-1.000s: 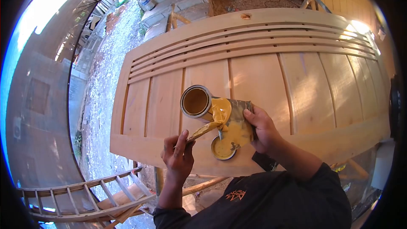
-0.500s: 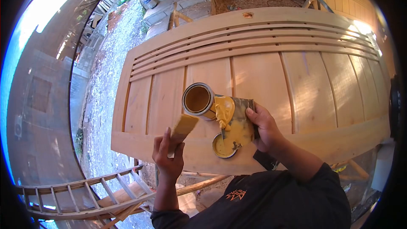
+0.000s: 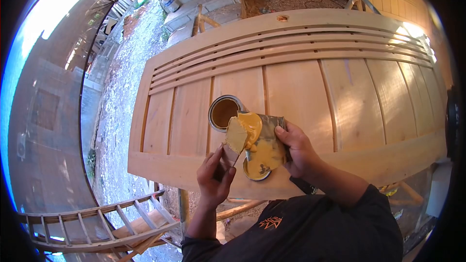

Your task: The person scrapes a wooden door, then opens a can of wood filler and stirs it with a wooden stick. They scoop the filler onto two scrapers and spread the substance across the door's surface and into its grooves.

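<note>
My left hand [image 3: 213,177] is closed on a putty knife [image 3: 230,154], its wide blade coated in yellowish putty. The blade meets the left edge of a flat metal plate [image 3: 273,123], which my right hand [image 3: 297,144] grips by its right side. A thick blob of yellow putty [image 3: 250,125] sits on that left edge, and a thinner smear covers the plate's lower part. Just behind the blade stands an open can [image 3: 213,122] with brown-yellow insides. A putty-smeared lid [image 3: 257,175] lies below the plate, partly covered by it. Both rest on a wooden door [image 3: 301,87].
Slats run along the door's far side, near a small hole [image 3: 282,18]. A dark flat object [image 3: 303,185] lies by the near edge under my right wrist. A wooden ladder [image 3: 104,223] is at lower left. Trestle legs [image 3: 198,21] show behind the door, another door [image 3: 395,0] beyond.
My left hand has moved right and brought the putty knife against the plate's putty. The plate has shifted slightly left and turned. Can and lid stay where they were.
</note>
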Demonstrator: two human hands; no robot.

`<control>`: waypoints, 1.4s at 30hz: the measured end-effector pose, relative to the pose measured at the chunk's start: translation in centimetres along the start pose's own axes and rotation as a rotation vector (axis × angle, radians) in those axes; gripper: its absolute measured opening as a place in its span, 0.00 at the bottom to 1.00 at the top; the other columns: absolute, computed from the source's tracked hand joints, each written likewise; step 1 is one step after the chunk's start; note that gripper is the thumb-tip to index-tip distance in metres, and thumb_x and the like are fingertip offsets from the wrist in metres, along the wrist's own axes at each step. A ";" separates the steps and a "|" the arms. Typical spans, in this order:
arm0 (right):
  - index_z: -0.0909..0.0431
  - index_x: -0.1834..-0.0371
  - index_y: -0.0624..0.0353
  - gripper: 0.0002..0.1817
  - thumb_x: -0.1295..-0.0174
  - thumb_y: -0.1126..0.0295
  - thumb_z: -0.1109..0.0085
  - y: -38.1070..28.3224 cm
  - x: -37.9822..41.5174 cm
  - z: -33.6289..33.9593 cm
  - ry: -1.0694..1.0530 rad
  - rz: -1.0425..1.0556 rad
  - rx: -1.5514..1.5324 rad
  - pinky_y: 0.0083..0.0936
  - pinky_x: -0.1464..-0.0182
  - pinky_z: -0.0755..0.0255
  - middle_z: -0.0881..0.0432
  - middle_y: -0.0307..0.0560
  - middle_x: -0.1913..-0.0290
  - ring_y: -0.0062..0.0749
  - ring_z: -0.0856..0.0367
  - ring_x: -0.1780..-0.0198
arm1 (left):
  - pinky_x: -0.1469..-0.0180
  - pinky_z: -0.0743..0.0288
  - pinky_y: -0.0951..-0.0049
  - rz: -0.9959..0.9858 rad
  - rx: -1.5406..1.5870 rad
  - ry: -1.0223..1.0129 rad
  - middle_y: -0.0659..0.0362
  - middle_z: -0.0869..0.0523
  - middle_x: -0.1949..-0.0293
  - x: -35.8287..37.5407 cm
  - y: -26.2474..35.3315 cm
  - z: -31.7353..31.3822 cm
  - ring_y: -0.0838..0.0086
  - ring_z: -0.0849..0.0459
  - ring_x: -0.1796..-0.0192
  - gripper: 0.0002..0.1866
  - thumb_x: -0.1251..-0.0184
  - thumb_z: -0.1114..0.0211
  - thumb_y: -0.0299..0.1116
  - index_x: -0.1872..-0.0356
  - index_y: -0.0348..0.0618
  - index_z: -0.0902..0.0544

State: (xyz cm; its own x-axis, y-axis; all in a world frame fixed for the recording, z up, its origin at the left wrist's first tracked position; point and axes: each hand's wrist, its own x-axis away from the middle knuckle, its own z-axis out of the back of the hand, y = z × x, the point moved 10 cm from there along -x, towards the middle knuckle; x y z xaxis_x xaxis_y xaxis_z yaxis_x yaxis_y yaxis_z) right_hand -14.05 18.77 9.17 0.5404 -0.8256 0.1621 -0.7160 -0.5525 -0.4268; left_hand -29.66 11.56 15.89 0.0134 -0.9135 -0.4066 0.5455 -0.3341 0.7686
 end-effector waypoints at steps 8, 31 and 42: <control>0.35 0.42 0.67 0.16 0.28 0.70 0.59 0.1 0.0 1.3 -0.027 -0.023 0.029 0.30 0.43 0.25 0.22 0.51 0.48 0.32 0.20 0.47 | 0.73 0.27 0.79 -0.011 -0.301 -0.106 0.54 0.21 0.64 0.0 0.4 1.6 0.75 0.22 0.75 0.34 0.57 0.30 0.16 0.42 0.39 0.23; 0.35 0.42 0.66 0.15 0.28 0.70 0.59 -0.7 1.0 1.4 0.042 0.128 0.108 0.29 0.45 0.26 0.23 0.49 0.49 0.30 0.21 0.49 | 0.65 0.24 0.73 0.271 0.657 -0.130 0.47 0.16 0.64 1.5 -2.2 -3.0 0.70 0.18 0.69 0.29 0.24 0.58 0.50 0.45 0.28 0.27; 0.35 0.41 0.65 0.16 0.28 0.70 0.59 0.2 1.5 0.9 0.012 -0.020 0.079 0.29 0.45 0.24 0.23 0.48 0.49 0.31 0.21 0.49 | 0.71 0.24 0.72 -0.148 -0.034 -0.208 0.52 0.15 0.69 1.6 -0.5 -1.0 0.70 0.17 0.74 0.23 0.23 0.57 0.42 0.49 0.33 0.21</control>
State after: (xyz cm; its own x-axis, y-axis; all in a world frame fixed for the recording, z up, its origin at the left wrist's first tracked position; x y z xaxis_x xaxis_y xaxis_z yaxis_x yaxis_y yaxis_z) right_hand -13.00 17.57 8.51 0.5482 -0.8163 0.1818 -0.6678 -0.5581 -0.4925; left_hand -29.03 10.45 14.36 -0.2390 -0.8846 -0.4005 0.5568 -0.4627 0.6898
